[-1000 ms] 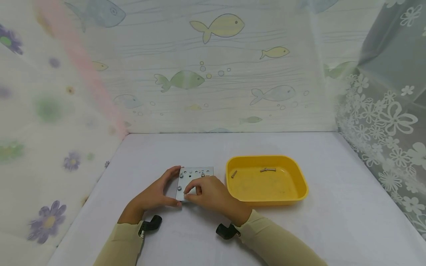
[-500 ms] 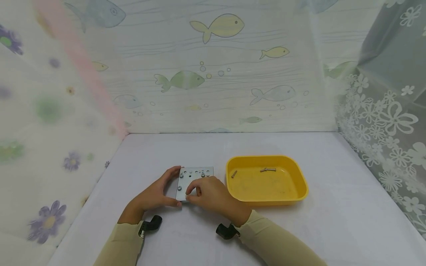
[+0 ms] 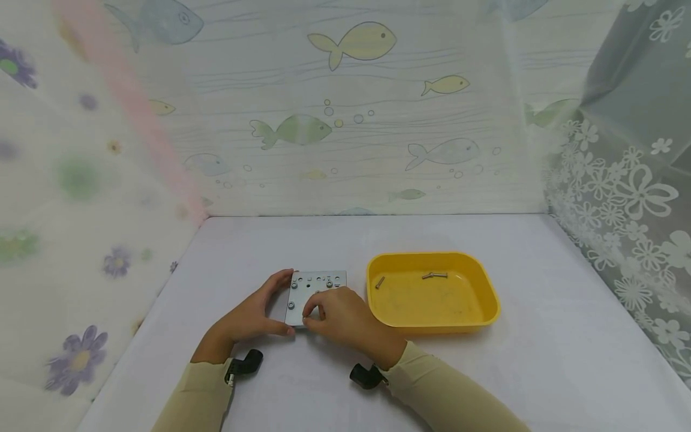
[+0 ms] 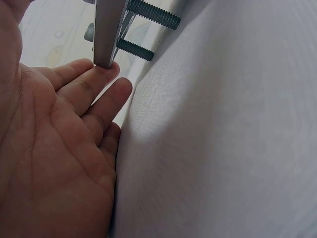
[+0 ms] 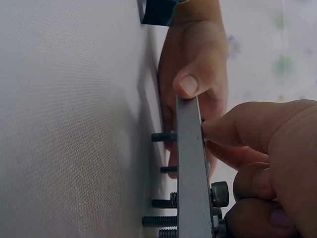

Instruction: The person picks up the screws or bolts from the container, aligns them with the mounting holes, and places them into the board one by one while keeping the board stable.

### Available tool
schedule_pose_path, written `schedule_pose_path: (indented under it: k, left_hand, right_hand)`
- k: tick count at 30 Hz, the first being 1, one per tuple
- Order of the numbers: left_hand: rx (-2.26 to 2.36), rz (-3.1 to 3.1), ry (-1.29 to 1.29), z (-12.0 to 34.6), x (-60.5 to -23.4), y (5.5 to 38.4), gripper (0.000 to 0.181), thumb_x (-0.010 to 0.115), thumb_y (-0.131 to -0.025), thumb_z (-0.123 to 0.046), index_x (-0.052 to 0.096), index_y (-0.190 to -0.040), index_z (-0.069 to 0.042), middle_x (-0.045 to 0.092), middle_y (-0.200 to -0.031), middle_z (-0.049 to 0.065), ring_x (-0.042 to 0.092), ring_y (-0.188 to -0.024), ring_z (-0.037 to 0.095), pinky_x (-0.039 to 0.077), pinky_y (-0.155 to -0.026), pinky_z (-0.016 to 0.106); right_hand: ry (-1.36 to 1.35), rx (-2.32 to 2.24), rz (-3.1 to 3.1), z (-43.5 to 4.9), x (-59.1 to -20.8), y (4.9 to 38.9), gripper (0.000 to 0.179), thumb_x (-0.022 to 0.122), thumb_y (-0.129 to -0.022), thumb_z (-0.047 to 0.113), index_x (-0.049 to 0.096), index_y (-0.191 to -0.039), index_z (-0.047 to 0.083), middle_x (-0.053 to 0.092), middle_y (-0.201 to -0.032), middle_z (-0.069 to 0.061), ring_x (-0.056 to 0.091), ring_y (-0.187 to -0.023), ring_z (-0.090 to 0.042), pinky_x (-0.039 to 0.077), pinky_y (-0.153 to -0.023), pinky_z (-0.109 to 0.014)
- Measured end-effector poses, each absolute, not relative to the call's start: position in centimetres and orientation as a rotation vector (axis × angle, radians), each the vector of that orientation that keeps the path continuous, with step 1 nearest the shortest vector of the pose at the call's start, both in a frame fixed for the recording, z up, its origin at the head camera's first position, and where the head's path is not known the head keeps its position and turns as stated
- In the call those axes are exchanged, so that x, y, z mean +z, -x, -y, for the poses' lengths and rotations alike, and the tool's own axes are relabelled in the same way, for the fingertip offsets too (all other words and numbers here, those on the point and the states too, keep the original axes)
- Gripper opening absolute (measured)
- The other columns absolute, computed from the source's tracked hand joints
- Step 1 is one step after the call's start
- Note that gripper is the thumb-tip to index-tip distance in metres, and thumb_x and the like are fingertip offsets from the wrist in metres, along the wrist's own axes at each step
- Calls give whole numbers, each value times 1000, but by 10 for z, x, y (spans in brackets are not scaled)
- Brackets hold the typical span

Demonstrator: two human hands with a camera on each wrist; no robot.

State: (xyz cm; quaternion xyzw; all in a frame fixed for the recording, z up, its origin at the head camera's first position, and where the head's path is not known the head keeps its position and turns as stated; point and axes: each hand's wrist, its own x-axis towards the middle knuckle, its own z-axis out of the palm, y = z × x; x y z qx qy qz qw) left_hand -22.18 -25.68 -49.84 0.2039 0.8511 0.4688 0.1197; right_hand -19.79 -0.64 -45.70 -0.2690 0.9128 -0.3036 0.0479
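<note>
A silvery metal plate (image 3: 300, 298) with holes and several socket-head screws stands slightly raised from the white table. My left hand (image 3: 254, 312) grips it at the left, thumb on the near edge and fingers on the far edge. In the left wrist view the fingertips support the plate (image 4: 106, 37), and threaded screw ends (image 4: 153, 15) stick out underneath. My right hand (image 3: 342, 315) is over the plate's near part, thumb and forefinger pinching a screw, its head hidden by the fingertips. In the right wrist view that screw's shank (image 5: 163, 136) shows below the plate (image 5: 192, 173).
Right of the plate stands a yellow tray (image 3: 432, 329). Inside lie a loose screw (image 3: 380, 282) at the left and a few more screws (image 3: 435, 275) toward the back. Patterned curtains (image 3: 356, 168) enclose the table (image 3: 540, 336) at the back and sides.
The right fingertips have shifted slightly rightward at the plate's near part, still pinching. The left hand, plate and tray have stayed in place.
</note>
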Motion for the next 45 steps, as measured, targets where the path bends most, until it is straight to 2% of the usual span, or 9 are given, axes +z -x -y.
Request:
schedule_pose_path:
  k: [11, 19, 26, 36, 45]
  left_hand:
    - [1400, -2467, -608, 256, -499, 222, 126, 99, -66, -30, 21, -164, -22, 35, -167, 0, 25, -157, 27, 8, -124, 65]
    - [1379, -2488, -582, 254, -497, 220, 126, 99, -64, -32, 23, -164, -23, 35, -167, -1, 25, -157, 26, 9, -124, 65]
    - [1361, -2506, -560, 256, -495, 220, 126, 99, -64, -29, 22, -164, -24, 35, -167, 0, 23, -158, 26, 7, -125, 64]
    - [1369, -2503, -543, 254, -497, 220, 128, 99, -63, -31, 22, -164, -22, 34, -168, 0, 21, -159, 29, 4, -125, 67]
    - [1377, -2501, -549, 253, -498, 221, 129, 100, -62, -28, 22, -164, -23, 34, -168, -2, 22, -159, 25, 4, -126, 63]
  right_hand:
    - [801, -902, -2768, 6, -452, 196, 7, 75, -91, 28, 78, -97, 29, 52, -53, 13, 48, -50, -4, 37, -48, -21]
    - [799, -923, -2762, -2, -442, 197, 11, 75, -90, 24, 79, -99, 27, 49, -51, 11, 45, -46, -6, 31, -45, -21]
    - [848, -944, -2776, -17, -427, 205, 15, 74, -90, 22, 80, -103, 23, 49, -52, 12, 43, -46, -5, 31, -45, -20]
    - [800, -882, -2764, -43, -415, 222, 15, 75, -92, 30, 79, -107, 25, 54, -61, 8, 45, -51, -8, 35, -50, -22]
    - [796, -1019, -2635, -85, -404, 241, 13, 75, -92, 22, 78, -105, 21, 49, -60, 5, 43, -52, -9, 37, -53, -22]
